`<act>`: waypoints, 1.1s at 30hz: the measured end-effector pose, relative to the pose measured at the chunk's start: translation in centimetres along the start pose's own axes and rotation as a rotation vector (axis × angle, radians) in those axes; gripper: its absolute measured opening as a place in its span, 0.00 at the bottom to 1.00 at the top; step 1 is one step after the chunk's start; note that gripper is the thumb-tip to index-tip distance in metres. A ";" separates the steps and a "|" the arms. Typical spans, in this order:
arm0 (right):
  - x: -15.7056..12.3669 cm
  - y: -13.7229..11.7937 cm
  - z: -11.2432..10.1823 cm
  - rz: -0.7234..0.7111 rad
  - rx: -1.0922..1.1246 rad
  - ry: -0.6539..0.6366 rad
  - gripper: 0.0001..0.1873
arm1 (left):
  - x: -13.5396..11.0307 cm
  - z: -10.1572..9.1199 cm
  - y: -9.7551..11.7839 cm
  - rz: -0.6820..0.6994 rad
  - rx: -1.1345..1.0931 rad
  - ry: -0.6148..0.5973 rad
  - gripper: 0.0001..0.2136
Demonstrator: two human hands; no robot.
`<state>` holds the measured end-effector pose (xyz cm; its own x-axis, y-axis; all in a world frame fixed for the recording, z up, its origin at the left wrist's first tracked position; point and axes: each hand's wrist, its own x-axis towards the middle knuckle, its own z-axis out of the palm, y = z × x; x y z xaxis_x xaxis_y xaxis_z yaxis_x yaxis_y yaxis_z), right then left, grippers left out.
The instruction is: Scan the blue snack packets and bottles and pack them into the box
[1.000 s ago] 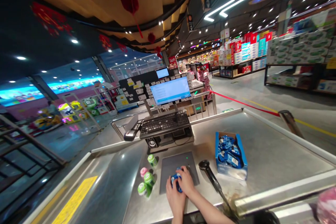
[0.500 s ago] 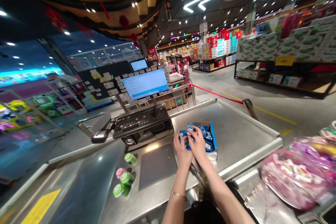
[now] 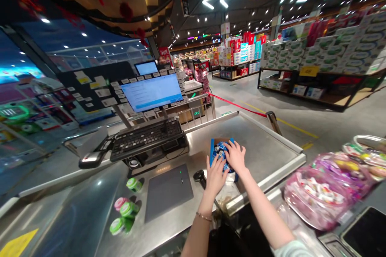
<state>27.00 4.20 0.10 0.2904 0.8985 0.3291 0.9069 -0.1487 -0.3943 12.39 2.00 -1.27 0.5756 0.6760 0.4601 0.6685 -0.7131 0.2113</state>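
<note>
Both my hands are over a blue cardboard display box [image 3: 213,148] on the steel counter, which is partly hidden by them. Blue foil packets [image 3: 221,153] fill the box. My right hand [image 3: 235,156] lies spread on top of the packets. My left hand [image 3: 216,176] presses against the box's near side, its fingers among the packets. Just left of that hand, a black handheld scanner [image 3: 199,176] lies on the counter. Whether my left hand grips a packet, I cannot tell.
A grey scanner pad [image 3: 169,192] is set into the stainless counter [image 3: 259,144]. Several green-capped bottles [image 3: 128,209] and a pink-capped one [image 3: 120,203] stand left of it. A keyboard [image 3: 147,134] and monitor [image 3: 152,92] are behind. Pink bagged goods [image 3: 318,190] lie to the right.
My hands have moved from above the grey pad, where they held a blue packet, to the blue box. The view has swung, so the counter sits further left and the pink bags show at right.
</note>
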 end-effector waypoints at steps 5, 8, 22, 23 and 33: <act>2.0 0.2 -0.3 0.042 -0.037 -0.006 0.21 | 0.8 0.4 1.5 -0.069 0.096 0.026 0.21; 2.5 0.3 -0.3 0.008 -0.061 -0.053 0.18 | 1.2 0.7 2.0 -0.212 0.148 0.066 0.20; 1.2 -0.5 -0.8 -0.023 -0.223 -0.132 0.23 | 3.4 1.0 -0.3 -0.199 0.185 -0.011 0.16; 0.9 -0.6 -1.0 -0.057 -0.215 -0.104 0.21 | 3.4 0.9 -0.2 -0.227 0.201 -0.006 0.15; -0.7 -1.0 -1.1 -0.072 -0.232 -0.267 0.16 | 4.3 1.4 -0.3 -0.092 0.223 -0.051 0.19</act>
<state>26.22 3.26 1.24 0.1606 0.9818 0.1015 0.9762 -0.1429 -0.1629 15.31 5.43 -0.52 0.5265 0.7488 0.4026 0.8035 -0.5931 0.0522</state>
